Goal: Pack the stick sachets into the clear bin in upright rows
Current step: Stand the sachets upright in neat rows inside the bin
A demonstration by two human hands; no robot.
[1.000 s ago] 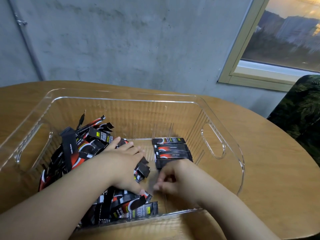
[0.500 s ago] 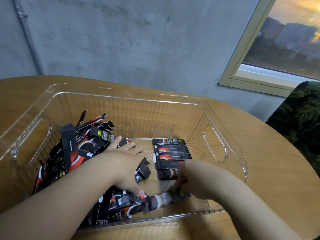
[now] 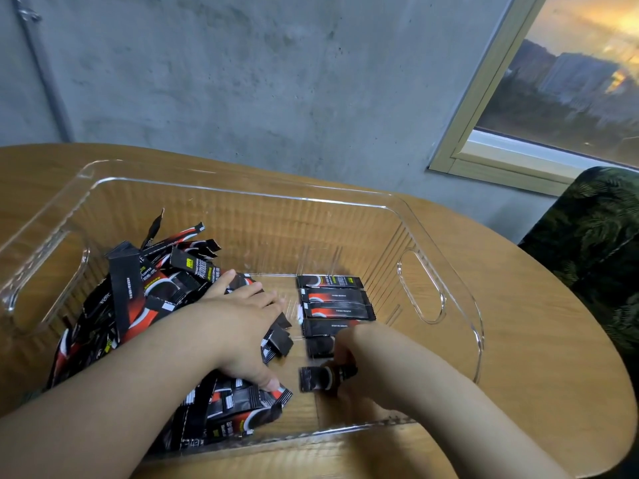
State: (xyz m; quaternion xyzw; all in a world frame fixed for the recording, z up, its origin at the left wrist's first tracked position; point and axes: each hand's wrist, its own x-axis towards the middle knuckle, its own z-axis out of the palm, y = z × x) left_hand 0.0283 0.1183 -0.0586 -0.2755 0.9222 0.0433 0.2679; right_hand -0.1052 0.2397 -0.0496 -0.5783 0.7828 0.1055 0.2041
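Clear plastic forms the bin (image 3: 446, 271) on the wooden table (image 3: 539, 340), and its ribbed walls blur whatever lies behind them. At its nine o'clock side a loose heap of sachets (image 3: 138, 305) is partly hidden under the left hand (image 3: 242, 323), which lies flat on it with fingers straight and slightly spread. Toward three o'clock a short row of sachets (image 3: 333, 299) lies side by side; the nearest ones vanish beneath the right hand (image 3: 359, 361). That hand curls knuckles-up, fingers pinching one sachet (image 3: 313, 378) at the near end of the row; its print is smeared and unreadable.
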